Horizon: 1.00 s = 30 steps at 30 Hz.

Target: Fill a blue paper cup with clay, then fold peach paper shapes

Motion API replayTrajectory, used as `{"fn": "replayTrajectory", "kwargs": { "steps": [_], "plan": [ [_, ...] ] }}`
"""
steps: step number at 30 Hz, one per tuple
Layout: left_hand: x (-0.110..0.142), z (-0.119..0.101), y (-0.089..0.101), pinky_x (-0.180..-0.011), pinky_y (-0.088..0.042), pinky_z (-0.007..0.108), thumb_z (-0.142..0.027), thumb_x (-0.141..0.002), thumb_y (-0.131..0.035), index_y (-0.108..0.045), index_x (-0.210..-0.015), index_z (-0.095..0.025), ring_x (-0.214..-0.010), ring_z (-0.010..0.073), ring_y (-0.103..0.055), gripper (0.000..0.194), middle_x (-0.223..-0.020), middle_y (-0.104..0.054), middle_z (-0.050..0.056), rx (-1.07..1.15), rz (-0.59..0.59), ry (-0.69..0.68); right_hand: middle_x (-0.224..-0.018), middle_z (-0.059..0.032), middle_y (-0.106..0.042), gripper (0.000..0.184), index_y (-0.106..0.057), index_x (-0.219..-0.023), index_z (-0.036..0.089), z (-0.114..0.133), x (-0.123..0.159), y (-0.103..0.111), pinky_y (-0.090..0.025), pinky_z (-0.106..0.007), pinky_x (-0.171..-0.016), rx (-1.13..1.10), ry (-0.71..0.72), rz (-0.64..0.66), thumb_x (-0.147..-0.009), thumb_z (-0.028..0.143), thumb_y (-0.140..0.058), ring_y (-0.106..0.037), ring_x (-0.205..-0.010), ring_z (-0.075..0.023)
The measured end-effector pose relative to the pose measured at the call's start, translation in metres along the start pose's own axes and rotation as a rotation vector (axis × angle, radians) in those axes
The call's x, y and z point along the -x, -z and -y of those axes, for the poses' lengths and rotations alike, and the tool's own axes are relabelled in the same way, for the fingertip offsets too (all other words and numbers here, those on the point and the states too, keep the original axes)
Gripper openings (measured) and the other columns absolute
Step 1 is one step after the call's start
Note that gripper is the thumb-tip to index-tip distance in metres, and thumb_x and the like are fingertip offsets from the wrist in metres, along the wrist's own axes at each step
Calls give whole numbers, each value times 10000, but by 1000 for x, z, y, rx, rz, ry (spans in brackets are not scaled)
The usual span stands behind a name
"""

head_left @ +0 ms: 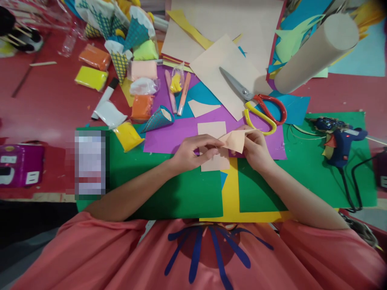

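Note:
Between my two hands is a small piece of peach craft foam (236,140), curled partway toward a cone. My left hand (196,152) pinches its pointed left end. At its right edge, the fingers of my right hand (255,147) are closed on the same piece. Beneath the hands lies a flat peach rectangle (211,128) on a purple sheet (163,139). Scissors (248,94) with one red and one yellow handle lie just beyond my right hand. A small blue cone (159,120) with a grid pattern rests to the left.
A glue gun (341,141) with a small red light sits at the right, its cord curving down. Clay packets (142,106), a marker (104,98) and finished cones (139,30) crowd the back left. A large paper roll (317,52) leans at the back right. Green sheets (181,193) cover the front.

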<state>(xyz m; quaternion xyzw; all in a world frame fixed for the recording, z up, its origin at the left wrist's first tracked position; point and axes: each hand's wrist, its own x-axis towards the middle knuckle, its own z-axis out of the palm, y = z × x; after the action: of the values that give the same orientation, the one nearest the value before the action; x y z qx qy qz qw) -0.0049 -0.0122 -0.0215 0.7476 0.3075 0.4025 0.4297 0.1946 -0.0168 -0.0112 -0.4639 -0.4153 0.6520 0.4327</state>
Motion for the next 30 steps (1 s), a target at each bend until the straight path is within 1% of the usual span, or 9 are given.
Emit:
{"fn": "replayTrajectory", "kwargs": {
  "steps": [2, 5, 8, 11, 16, 20, 22, 26, 30],
  "plan": [
    [-1, 0, 1, -597, -507, 164, -252, -900, -586, -688, -900, -151, -705, 97, -679, 143, -830, -741, 53, -23, -1, 10, -659, 13, -579, 133, -606, -705, 190, 1, 1, -1, -391, -223, -478, 46, 41, 15, -771, 290, -663, -508, -542, -92],
    [-2, 0, 1, -571, -484, 166, -323, -922, -559, -652, -839, -156, -651, 88, -648, 208, -755, -716, 27, -84, -10, 25, -692, 7, -615, 78, -622, -723, 185, 4, 3, -1, -432, -237, -552, 207, 144, 92, -763, 245, -649, -540, -598, -104],
    [-2, 1, 0, -581, -474, 163, -324, -937, -534, -647, -860, -160, -664, 84, -650, 213, -790, -726, 28, -132, -1, -15, -722, -4, -644, 42, -635, -764, 179, 5, 5, -2, -444, -252, -606, 366, 245, 162, -778, 206, -607, -568, -651, -122],
    [-1, 2, -1, -591, -475, 167, -294, -941, -519, -651, -889, -166, -688, 88, -664, 191, -832, -738, 35, -170, 14, -35, -743, -11, -661, 49, -633, -788, 179, 4, 5, -2, -439, -254, -615, 410, 279, 165, -794, 198, -588, -581, -673, -129],
    [0, 0, 0, -622, -485, 156, -206, -915, -524, -644, -932, -170, -734, 87, -677, 126, -866, -743, 27, -183, 23, -12, -761, -12, -658, 57, -633, -805, 187, 1, 4, -2, -437, -250, -612, 384, 268, 154, -796, 199, -578, -592, -703, -136],
    [1, 0, -1, -547, -460, 149, -220, -898, -523, -631, -932, -178, -585, 61, -618, 121, -816, -727, 4, -163, 69, 55, -789, -5, -657, 72, -629, -814, 190, 0, 3, -1, -442, -252, -626, 358, 205, 175, -742, 190, -619, -594, -722, -137],
    [3, 0, -1, -543, -462, 151, -248, -896, -529, -616, -954, -187, -578, 59, -617, 121, -830, -724, 0, -134, 90, 99, -784, -1, -649, 85, -622, -806, 187, 0, 3, -2, -436, -249, -619, 351, 172, 180, -722, 185, -614, -586, -714, -134],
    [5, 0, -2, -616, -502, 175, -335, -923, -516, -578, -1003, -195, -749, 102, -685, 173, -895, -719, 24, -51, 89, 152, -741, 6, -614, 58, -589, -767, 182, 2, 4, -4, -410, -246, -602, 366, 135, 167, -715, 208, -596, -550, -677, -123],
    [5, -1, 0, -709, -533, 238, -495, -980, -345, -560, -1090, -192, -873, 149, -696, 387, -1003, -713, 73, 11, 93, 152, -701, 17, -574, 60, -573, -754, 181, 3, 5, -6, -373, -244, -578, 374, 113, 134, -695, 190, -571, -508, -640, -114]
  ]
}}
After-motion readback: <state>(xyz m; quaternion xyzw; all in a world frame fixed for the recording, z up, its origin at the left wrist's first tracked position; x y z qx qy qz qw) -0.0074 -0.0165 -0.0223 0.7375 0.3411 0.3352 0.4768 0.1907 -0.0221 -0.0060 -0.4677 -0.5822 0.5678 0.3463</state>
